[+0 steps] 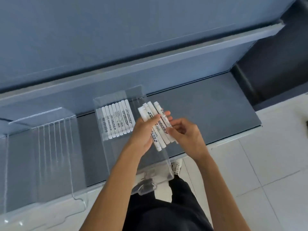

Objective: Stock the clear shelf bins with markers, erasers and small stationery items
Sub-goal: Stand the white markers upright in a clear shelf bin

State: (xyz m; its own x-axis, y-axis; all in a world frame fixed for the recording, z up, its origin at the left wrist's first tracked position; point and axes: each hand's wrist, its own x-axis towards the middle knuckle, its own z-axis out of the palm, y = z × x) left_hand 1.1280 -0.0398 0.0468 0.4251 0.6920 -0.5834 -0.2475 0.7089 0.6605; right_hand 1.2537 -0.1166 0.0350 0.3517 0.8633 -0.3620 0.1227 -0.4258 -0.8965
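Note:
A clear shelf bin (106, 147) stands in the middle of the grey shelf, its front end sticking out past the shelf edge. Several white markers (116, 120) lie side by side in a row at its back left. Above the bin's right half, my left hand (141, 130) grips a bundle of several white markers (150, 114) from the left. My right hand (185, 134) touches the same bundle from the right, fingertips pinching its lower part.
A second clear bin (50, 157), with nothing in it, stands at the left on the shelf (208, 114). A blue back wall and an upper shelf rise behind. White floor tiles (266, 164) and my shoe lie below the shelf's front edge.

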